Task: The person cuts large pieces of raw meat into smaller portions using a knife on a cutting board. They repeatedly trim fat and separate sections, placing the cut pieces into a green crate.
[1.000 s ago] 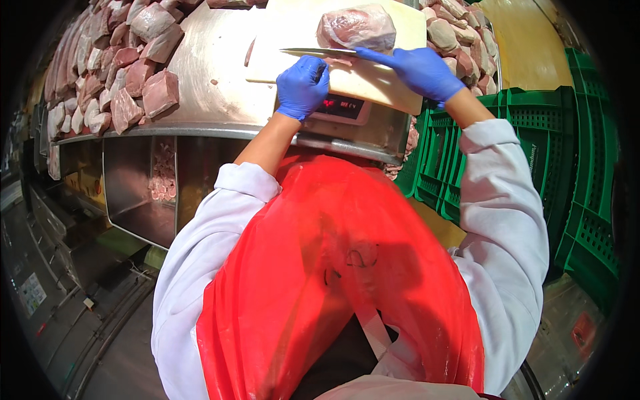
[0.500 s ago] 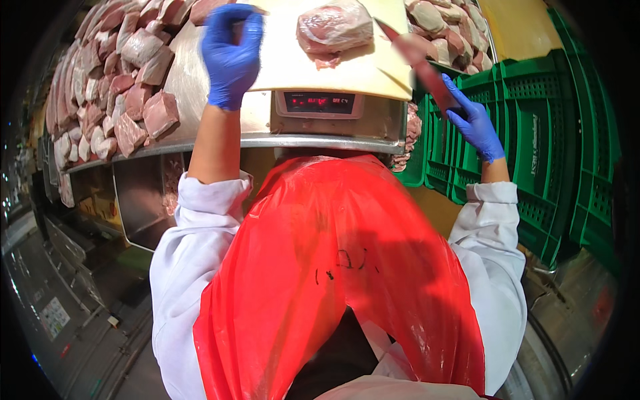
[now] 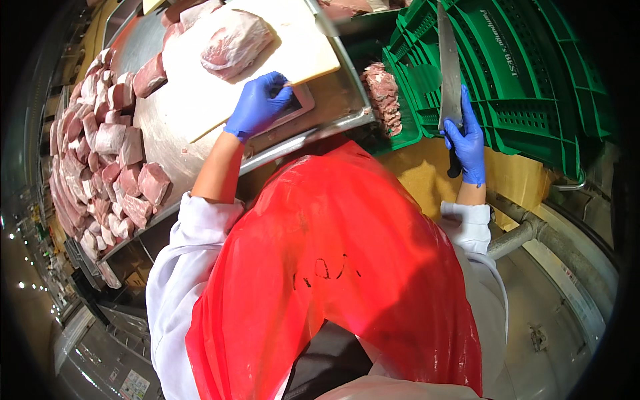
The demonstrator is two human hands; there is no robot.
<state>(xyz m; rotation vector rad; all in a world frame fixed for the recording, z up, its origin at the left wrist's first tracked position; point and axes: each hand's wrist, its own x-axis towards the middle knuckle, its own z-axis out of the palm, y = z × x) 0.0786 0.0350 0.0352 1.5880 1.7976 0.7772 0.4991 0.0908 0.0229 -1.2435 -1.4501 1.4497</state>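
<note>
My left hand (image 3: 257, 107), in a blue glove, rests on the near edge of a pale cutting board (image 3: 293, 53) and on the small scale display under it. A large piece of raw meat (image 3: 235, 41) lies on the board beyond that hand. My right hand (image 3: 467, 143), also blue-gloved, grips the dark handle of a long knife (image 3: 448, 67), blade pointing up and away over the green crates. I wear a red apron (image 3: 333, 267) over white sleeves.
Several cut chunks of raw meat (image 3: 107, 153) are heaped on the steel table (image 3: 167, 133) to the left. Stacked green plastic crates (image 3: 527, 73) stand on the right, one holding meat slices (image 3: 383, 93). A metal rail (image 3: 533, 230) runs low at the right.
The view has swung to the right. My left hand came down from the table's far side to the board's near edge. My right hand carried the knife off the board, out over the green crates.
</note>
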